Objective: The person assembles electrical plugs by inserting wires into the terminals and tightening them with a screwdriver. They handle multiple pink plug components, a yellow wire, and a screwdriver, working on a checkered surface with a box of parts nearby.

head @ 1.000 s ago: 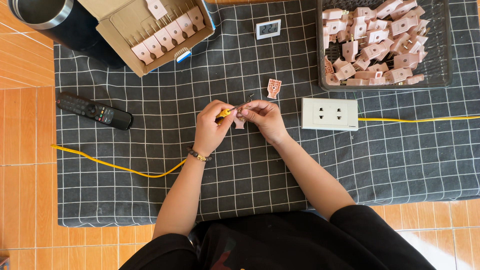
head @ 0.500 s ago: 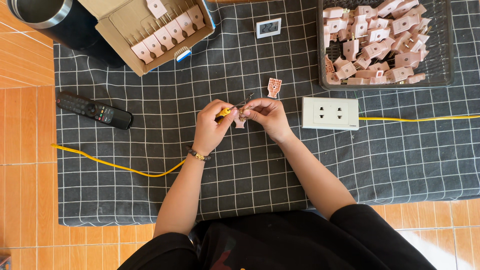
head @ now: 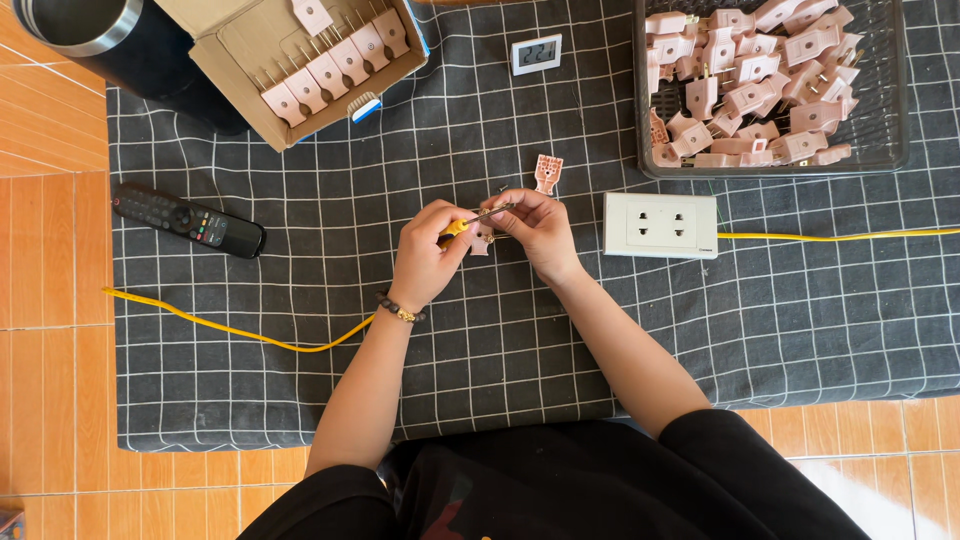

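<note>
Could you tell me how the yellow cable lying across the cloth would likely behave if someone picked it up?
The yellow cable would probably sag limply, since it lies in loose curves on the checked cloth. It looks thin, so likely light. One stretch meets the white socket block, which might drag along.

cloth [head: 300, 380]: matt woven checked | plugs [head: 760, 90]: smooth pink plastic | box [head: 240, 60]: matt cardboard | remote [head: 187, 220]: glossy black plastic

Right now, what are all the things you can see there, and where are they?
cloth: one, dark grey checked, on the orange floor
basket: one, dark wire, top right
plugs: many, pink, in the basket
box: one, cardboard, top left, a row of pink plugs inside
loose plug half: one, pink, above the hands
socket block: one, white, right of the hands
cable: yellow, across the cloth
remote: one, black, left
small clock: one, white, top
cup: one, dark, top left
left hand: holds yellow cable end
right hand: holds small pink plug part
</note>
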